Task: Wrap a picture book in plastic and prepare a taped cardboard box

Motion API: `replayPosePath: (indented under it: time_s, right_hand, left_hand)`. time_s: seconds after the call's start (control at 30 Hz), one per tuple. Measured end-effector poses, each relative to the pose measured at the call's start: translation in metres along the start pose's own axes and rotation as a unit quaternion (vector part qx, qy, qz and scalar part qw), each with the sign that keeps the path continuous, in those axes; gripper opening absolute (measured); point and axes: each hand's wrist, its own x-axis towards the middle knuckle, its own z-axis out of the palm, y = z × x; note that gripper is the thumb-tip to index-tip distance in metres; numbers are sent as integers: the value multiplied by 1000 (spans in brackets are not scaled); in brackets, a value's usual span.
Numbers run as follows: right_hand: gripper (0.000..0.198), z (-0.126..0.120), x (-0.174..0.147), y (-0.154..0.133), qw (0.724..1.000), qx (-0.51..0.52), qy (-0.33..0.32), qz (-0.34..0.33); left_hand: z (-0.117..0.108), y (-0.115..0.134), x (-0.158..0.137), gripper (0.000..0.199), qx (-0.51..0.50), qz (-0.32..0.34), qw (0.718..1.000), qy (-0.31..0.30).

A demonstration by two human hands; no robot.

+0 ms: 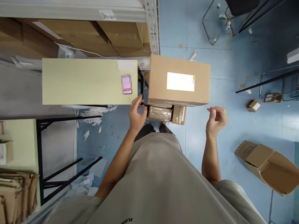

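A large closed cardboard box (161, 84) with a white label (179, 81) stands in front of me. Beneath its near edge are smaller taped boxes (160, 113), partly covered by it. My left hand (137, 115) is open, thumb and fingers apart, between the table corner and the left side of the large box; it holds nothing I can see. Off the box's right side, my right hand (216, 120) hangs apart from it with fingers curled in and nothing visible in them. A phone (126, 84) on a white cable lies on the table near my left hand.
The pale yellow table (81, 82) stands to the left, before a metal shelf (70, 11) stocked with cartons. An open cardboard box (268, 165) lies on the blue floor at right. Chair legs (205, 23) and small boxes (253, 106) are further right; flattened cardboard (18, 193) is at lower left.
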Motion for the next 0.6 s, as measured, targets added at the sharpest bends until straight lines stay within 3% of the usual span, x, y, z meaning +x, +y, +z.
replayPosePath:
  time_s: [0.13, 0.23, 0.43, 0.5, 0.6]
  right_hand:
    - [47, 6, 0, -23, 998, 16, 19, -62]
    - [49, 14, 3, -29, 996, 8, 63, -63]
    - [48, 30, -5, -12, 979, 62, 184, 61]
    - [55, 35, -13, -4, 977, 79, 167, 106]
    - [74, 43, -25, 5, 975, 121, 86, 166]
  left_hand:
    - [-15, 1, -19, 60, 4, -25, 999, 24]
    - [-27, -5, -32, 59, -4, -27, 999, 30]
    - [-48, -33, -38, 58, -14, 29, 999, -27]
    - [-55, -39, -35, 58, -27, 46, 997, -53]
    - [-60, -44, -27, 60, -58, 63, 992, -94]
